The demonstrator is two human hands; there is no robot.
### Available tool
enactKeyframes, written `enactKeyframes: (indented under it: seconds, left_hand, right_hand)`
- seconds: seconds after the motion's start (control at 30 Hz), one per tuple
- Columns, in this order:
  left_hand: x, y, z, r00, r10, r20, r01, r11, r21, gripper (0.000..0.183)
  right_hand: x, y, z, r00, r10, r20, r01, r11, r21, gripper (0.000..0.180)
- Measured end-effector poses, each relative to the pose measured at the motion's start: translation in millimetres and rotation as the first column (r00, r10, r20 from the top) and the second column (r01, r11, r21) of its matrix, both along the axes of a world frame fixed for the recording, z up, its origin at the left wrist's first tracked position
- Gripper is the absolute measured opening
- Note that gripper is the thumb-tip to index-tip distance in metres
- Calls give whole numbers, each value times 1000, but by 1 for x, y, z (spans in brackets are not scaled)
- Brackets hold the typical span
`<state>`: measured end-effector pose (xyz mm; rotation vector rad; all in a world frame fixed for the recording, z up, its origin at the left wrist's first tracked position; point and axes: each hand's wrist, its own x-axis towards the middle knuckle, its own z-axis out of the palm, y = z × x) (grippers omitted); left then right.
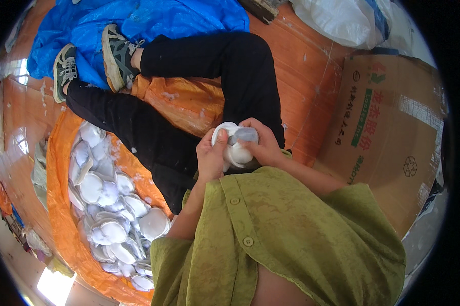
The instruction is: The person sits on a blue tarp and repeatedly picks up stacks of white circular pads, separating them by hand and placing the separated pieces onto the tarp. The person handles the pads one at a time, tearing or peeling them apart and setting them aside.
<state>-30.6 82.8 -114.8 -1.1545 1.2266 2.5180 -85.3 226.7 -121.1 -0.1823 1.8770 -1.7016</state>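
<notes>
Above my lap, my left hand (211, 155) pinches a white rounded pad (219, 131), its thumb pressed on the near face. My right hand (269, 142) grips a greyish translucent piece (246, 134) against the same bundle; its exact kind cannot be made out. More white padded material (240, 153) bulges out below, between both palms. To the left of my leg, a heap of similar white pads (109, 229) with loose fluff lies in an orange woven plastic sack (59, 214). Fingers hide part of what I hold.
A large printed cardboard box (382, 114) stands at the right. Blue plastic sheeting (176, 17) lies under my shoes (117, 57). Behind are a wooden block (261, 10) and a white plastic bag (340, 23). Orange plastic (184, 101) lies between my legs.
</notes>
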Motion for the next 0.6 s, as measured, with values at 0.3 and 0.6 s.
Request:
enactKeyframes:
  seconds: [0.3,0.6]
  left_hand:
    - [3,-12,-5,990,-130,59,106,944,314,40]
    - [3,-25,11,890,-455,37,405,748,-526,42]
  right_hand:
    - [0,4,-8,915,88,394,-42,991,-125,33]
    - [4,0,-5,977,-17,213,17,1000,2,24]
